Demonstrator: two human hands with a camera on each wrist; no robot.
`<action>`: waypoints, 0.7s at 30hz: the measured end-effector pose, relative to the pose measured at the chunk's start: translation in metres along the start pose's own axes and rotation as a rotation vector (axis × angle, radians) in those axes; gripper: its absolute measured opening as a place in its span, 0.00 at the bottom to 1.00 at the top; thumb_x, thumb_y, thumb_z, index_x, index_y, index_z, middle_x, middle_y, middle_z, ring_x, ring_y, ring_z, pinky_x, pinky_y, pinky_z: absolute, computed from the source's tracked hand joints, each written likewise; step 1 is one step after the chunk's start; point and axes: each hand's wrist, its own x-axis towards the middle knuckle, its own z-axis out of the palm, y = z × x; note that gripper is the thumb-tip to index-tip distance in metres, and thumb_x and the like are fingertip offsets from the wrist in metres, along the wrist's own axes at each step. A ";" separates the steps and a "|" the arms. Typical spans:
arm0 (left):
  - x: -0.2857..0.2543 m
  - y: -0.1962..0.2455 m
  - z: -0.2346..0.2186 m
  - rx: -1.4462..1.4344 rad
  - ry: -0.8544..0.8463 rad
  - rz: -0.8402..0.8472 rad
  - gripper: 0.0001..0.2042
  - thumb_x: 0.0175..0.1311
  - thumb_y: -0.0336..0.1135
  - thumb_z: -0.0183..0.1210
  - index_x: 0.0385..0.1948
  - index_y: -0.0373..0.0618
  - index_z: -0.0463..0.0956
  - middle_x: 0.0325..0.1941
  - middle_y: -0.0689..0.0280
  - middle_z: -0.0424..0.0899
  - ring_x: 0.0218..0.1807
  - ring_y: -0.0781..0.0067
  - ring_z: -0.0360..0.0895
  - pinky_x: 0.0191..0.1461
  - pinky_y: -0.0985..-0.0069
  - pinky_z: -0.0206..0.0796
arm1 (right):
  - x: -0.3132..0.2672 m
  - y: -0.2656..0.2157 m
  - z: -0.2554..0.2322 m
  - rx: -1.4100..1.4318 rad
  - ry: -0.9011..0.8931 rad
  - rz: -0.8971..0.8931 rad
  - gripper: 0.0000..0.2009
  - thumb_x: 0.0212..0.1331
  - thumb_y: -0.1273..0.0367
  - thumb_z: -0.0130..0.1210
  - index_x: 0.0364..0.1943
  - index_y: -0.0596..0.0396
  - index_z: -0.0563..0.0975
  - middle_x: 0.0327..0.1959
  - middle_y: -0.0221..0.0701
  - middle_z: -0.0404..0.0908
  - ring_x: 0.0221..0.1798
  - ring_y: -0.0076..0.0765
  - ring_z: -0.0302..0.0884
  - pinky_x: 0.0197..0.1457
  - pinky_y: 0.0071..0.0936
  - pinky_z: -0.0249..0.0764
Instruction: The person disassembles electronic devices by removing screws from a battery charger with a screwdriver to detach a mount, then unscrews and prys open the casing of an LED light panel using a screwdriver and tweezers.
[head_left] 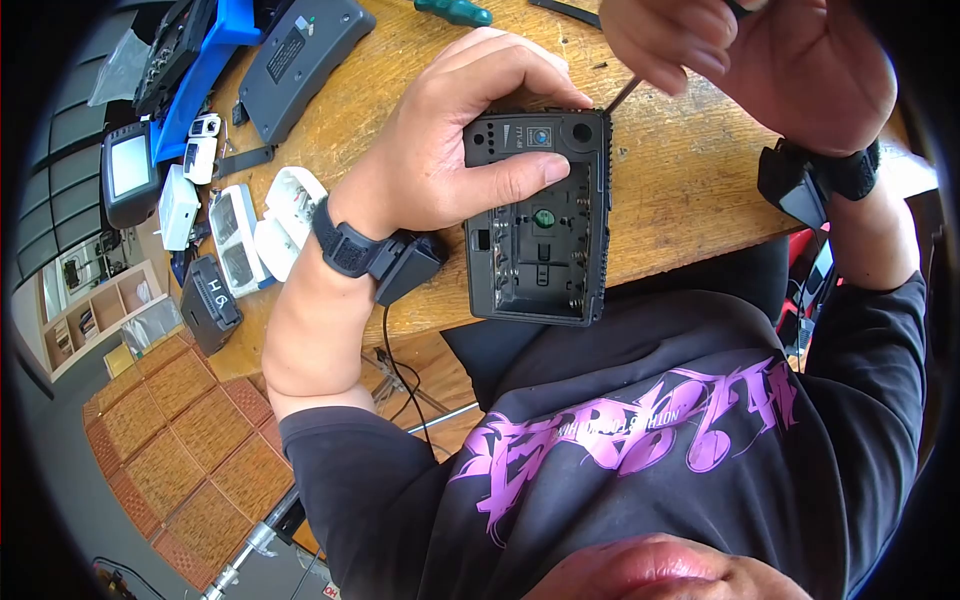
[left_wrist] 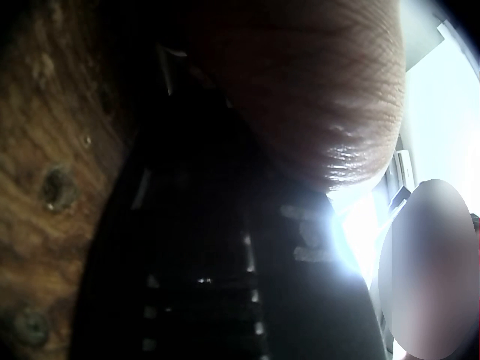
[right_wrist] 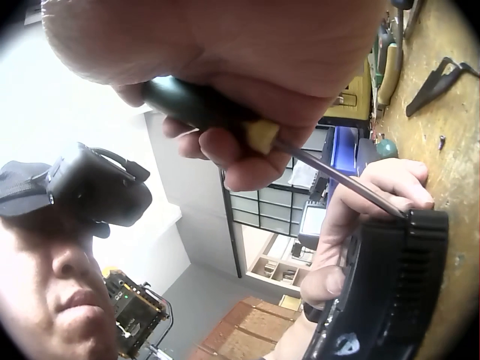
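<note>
A black plastic device housing [head_left: 545,255] with an open compartment and metal contacts lies on the wooden table. My left hand [head_left: 455,140] grips its upper end, thumb across the face and fingers at the far edge. My right hand [head_left: 750,70] holds a screwdriver [head_left: 622,95], whose tip meets the housing's top right corner. The right wrist view shows the screwdriver's green handle [right_wrist: 191,103] in my right hand [right_wrist: 232,60], with its shaft reaching the edge of the housing [right_wrist: 386,285]. In the left wrist view the housing [left_wrist: 210,262] is dark beneath my left hand [left_wrist: 322,90].
Left on the table [head_left: 660,220] are a grey device [head_left: 305,65], a blue holder [head_left: 195,100], a handheld with a screen [head_left: 130,165], white cases [head_left: 235,235] and a black battery-like block [head_left: 210,305]. A green-handled tool [head_left: 455,12] lies at the far edge.
</note>
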 end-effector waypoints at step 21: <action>0.000 0.002 0.000 0.000 0.044 0.043 0.20 0.56 0.42 0.69 0.47 0.40 0.83 0.46 0.61 0.84 0.50 0.62 0.78 0.57 0.69 0.68 | -0.015 0.004 -0.001 -0.068 -0.045 -0.003 0.49 0.64 0.25 0.16 0.43 0.57 0.74 0.30 0.32 0.77 0.28 0.26 0.74 0.31 0.23 0.72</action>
